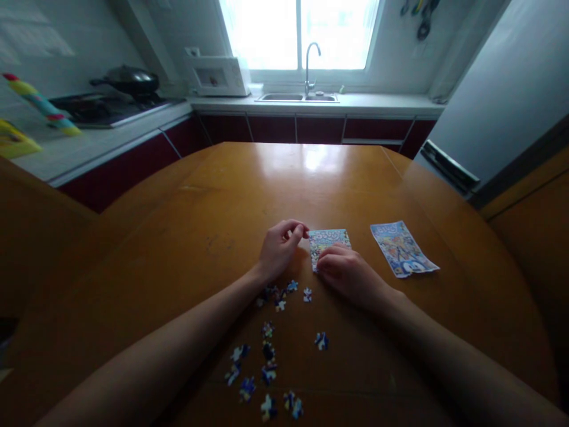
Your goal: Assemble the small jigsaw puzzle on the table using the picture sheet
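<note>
A partly covered jigsaw puzzle [329, 237], light blue with lettering along its top, lies flat on the wooden table. At its upper left edge is my left hand [283, 246], fingers curled and thumb tip against the index finger; whatever is in that pinch is too small to see. My right hand [349, 273] rests over the puzzle's lower part with bent, closed fingers at its lower left corner. What those fingertips grip is hidden. One loose puzzle piece [307, 295] lies just below, and a cluster of pieces [279, 296] sits beside my left forearm.
Several more loose pieces [268, 353] are scattered nearer me, with one piece [321, 340] apart from them. A printed picture sheet [402, 249] lies to the right. Beyond the round table [213, 190] are a sink [282, 97], a microwave [217, 76] and a stove with a pan [133, 80].
</note>
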A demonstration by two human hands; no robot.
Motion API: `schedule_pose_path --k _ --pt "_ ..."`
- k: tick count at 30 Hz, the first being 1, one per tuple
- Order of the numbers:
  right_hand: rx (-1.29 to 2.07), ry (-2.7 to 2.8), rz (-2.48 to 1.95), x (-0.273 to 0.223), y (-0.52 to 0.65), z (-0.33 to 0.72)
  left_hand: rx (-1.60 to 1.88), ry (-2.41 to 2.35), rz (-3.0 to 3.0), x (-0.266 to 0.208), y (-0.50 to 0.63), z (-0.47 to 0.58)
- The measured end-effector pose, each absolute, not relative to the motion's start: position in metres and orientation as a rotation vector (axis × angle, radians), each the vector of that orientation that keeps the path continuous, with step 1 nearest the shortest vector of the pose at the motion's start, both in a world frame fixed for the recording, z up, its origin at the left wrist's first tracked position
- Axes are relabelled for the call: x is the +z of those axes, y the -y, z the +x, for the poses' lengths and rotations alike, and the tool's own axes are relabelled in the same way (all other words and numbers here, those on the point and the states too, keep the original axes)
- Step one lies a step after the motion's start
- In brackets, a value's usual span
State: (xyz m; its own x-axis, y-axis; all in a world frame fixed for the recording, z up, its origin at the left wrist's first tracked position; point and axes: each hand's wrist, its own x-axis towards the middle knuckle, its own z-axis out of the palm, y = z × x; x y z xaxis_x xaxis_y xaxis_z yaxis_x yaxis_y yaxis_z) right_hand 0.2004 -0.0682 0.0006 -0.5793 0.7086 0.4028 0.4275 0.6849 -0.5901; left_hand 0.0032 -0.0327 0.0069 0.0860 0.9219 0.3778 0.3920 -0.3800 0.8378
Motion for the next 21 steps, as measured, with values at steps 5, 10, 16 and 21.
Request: schedule_pose_path --k 5,10,16,21 --pt "0.536 2.315 -0.862 0.0002 0.0679 0.2007 1.279 -1.308 1.829 0.008 0.0342 0.0039" --pt "0.515 2.325 -0.867 0.0015 0.0688 0.2009 1.267 -1.302 1.858 0.0052 0.0331 0.0026" --pt "0.499 2.348 -0.881 0.0061 0.0703 0.2022 1.228 -1.293 1.899 0.0033 0.0324 0.0014" --pt "0.497 2.36 -0.88 0.0092 0.0705 0.203 1.214 -1.279 1.899 0.0035 0.0325 0.0016"
